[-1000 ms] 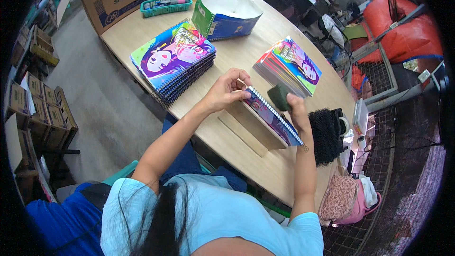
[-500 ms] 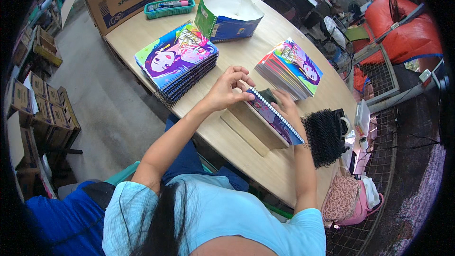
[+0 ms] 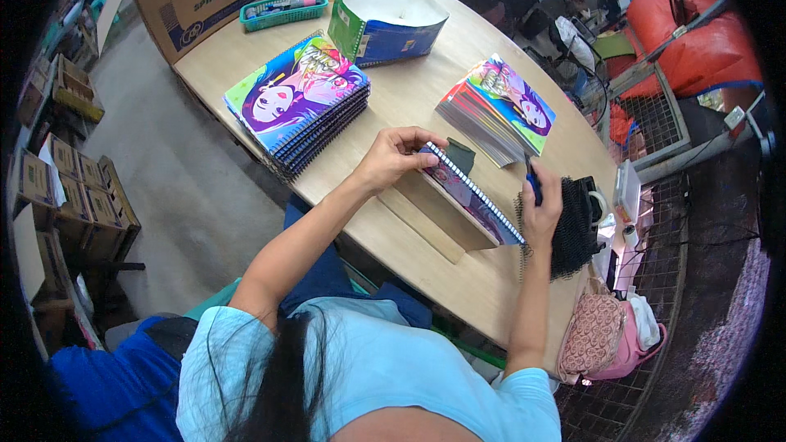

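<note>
My left hand (image 3: 397,161) is closed on the upper end of a spiral notebook (image 3: 467,200), thumb and fingers pinching it near its row of punched holes. The notebook stands on edge, tilted, against a wooden block (image 3: 434,217). A dark green piece (image 3: 461,155) shows just behind it. My right hand (image 3: 542,206) is closed around a small tool with a dark blue handle (image 3: 534,182); its exact kind is hard to make out. Right beside that hand lies a bundle of black spiral coils (image 3: 573,233). A loose coil end hangs at the notebook's lower corner.
A stack of bound notebooks (image 3: 299,102) is at left, a fanned pile of unbound ones (image 3: 503,106) at right. Farther back are a cut-down box (image 3: 393,37), a green basket (image 3: 282,12) and a large carton (image 3: 213,0). A pink bag (image 3: 610,336) hangs near the right edge.
My right hand has left the back of the notebook and moved right, now gripping the blue-handled tool. My left hand keeps its pinch on the notebook.
</note>
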`<state>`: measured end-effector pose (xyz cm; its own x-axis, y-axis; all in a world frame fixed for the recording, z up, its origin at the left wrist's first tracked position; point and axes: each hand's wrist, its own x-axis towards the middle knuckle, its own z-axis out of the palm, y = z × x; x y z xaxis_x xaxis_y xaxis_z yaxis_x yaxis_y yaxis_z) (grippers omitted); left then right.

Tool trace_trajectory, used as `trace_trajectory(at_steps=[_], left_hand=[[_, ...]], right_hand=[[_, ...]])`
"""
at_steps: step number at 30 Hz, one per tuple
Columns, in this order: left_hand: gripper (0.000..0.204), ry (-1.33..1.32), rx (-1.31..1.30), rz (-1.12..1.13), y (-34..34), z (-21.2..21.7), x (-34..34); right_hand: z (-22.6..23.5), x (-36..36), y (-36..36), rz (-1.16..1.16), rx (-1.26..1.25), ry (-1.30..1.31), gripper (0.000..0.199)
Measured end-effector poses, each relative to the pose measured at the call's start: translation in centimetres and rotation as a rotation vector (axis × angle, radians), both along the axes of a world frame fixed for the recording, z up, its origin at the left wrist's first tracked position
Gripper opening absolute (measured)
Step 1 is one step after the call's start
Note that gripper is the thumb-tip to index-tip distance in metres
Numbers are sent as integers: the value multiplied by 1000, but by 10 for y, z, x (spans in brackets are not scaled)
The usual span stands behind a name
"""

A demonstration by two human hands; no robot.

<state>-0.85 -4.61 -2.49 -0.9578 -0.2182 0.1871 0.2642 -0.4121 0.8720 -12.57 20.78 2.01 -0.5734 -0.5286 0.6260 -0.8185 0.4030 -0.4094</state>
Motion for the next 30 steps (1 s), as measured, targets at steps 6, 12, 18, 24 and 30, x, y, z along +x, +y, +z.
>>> trace_trajectory(at_steps=[6, 12, 18, 24, 30], left_hand=[[46, 30, 32, -53, -2, 1, -4], [61, 46, 59, -76, 1, 2, -6], [67, 56, 46, -85, -1, -5, -8], [71, 46, -34, -26, 0, -4, -6], [72, 123, -294, 156, 4, 7, -1]], right_hand=[[98, 27, -73, 353, 440, 436, 35], [117, 33, -105, 482, 606, 858, 23], [121, 38, -109, 482, 697, 912, 18], [110, 34, -95, 285, 756, -190, 28], [67, -8, -36, 176, 136, -610, 29]])
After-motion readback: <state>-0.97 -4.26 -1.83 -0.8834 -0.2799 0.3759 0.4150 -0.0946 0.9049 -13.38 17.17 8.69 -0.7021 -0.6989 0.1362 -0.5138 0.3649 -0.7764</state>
